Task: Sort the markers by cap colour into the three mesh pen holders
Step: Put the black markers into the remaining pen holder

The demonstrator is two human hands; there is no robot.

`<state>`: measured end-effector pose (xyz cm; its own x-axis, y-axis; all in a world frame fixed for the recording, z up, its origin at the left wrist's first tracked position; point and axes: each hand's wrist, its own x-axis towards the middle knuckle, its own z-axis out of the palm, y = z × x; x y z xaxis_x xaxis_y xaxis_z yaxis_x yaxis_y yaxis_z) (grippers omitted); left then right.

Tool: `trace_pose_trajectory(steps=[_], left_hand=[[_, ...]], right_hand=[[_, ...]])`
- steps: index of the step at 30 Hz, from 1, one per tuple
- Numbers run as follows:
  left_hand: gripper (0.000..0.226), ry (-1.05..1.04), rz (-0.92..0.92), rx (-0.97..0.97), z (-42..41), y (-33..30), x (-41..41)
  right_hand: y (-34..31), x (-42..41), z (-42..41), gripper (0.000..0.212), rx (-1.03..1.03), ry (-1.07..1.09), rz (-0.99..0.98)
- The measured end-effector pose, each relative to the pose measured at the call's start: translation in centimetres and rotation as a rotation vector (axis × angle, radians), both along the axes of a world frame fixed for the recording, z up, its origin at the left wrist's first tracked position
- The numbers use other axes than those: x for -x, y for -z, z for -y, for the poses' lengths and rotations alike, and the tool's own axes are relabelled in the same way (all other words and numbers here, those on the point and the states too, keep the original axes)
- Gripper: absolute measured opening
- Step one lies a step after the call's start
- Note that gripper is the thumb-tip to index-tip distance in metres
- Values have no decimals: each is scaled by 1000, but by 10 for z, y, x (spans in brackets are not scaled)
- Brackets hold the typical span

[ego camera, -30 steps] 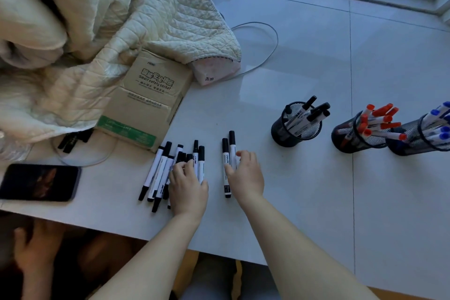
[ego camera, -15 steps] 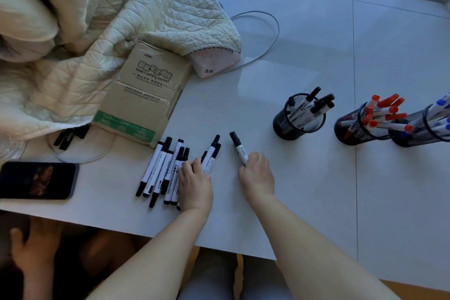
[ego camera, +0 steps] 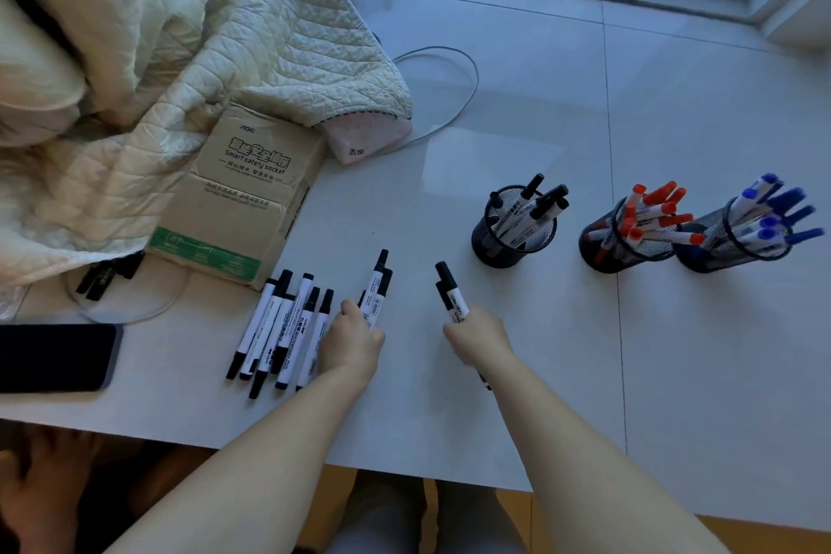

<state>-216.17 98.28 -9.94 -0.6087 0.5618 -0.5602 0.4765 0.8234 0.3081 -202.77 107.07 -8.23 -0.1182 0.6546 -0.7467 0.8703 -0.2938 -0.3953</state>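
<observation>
The fingers of the right hand (ego camera: 476,335) are clenched round two black-capped white plastic markers (ego camera: 452,292), held tilted, caps up, above the glossy white tabletop (ego camera: 517,112). The left hand (ego camera: 353,340) is closed on further black-capped markers (ego camera: 377,292), caps pointing away. Both forearms are extended forward. Just left, loose cylindrical black-capped markers (ego camera: 279,328) are fanned flat. Ahead on the right, three round black wire-mesh pen holders (ego camera: 503,245) are lined up, with black, red and blue caps.

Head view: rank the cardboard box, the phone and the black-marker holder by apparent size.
1. cardboard box
2. phone, cut off by the frame edge
3. black-marker holder
The phone lies nearer the camera, so its true rank against the holder is unsure.
</observation>
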Motion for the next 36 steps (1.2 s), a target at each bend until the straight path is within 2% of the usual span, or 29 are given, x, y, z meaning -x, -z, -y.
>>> trace_pose_trajectory(steps=[3,7,12,16,18,22,24,25,27,28,30,32,36], left_hand=[[22,-10,70,-5,-8,-4,-7],[20,-40,156,-110,-30,-13,-18],[23,-132,259,-327,-66,-36,-30],[27,-174,345,-493,-91,-53,-35],[28,-197,383,-565,-103,-60,-37],[28,-274,443,-691,-124,-70,-41],[29,-317,486,-758,-134,-75,-44],[29,-336,507,-787,-139,-77,-46],[28,-365,531,-834,-148,-81,-49],[27,-371,538,-860,-152,-83,-51],[27,-369,570,-911,-159,-88,-55],[25,-386,623,-953,-166,-92,-58],[25,-434,680,-1012,-177,-94,-64]], right_hand=[[-15,-13,-15,23,-69,58,-52],[-42,-26,-46,45,-178,233,-279],[-82,-32,-90,37,-398,553,-563],[-93,-31,-113,36,-508,678,-641],[-88,-26,-118,30,-514,691,-677],[-67,-18,-115,25,-592,583,-658],[-56,-16,-109,8,-615,523,-620],[-54,-14,-105,10,-608,506,-596],[-50,-14,-100,30,-594,486,-581],[-50,-14,-100,31,-582,488,-603],[-50,-16,-102,25,-542,513,-643],[-51,-18,-104,30,-516,547,-675],[-47,-27,-106,23,-565,504,-604]])
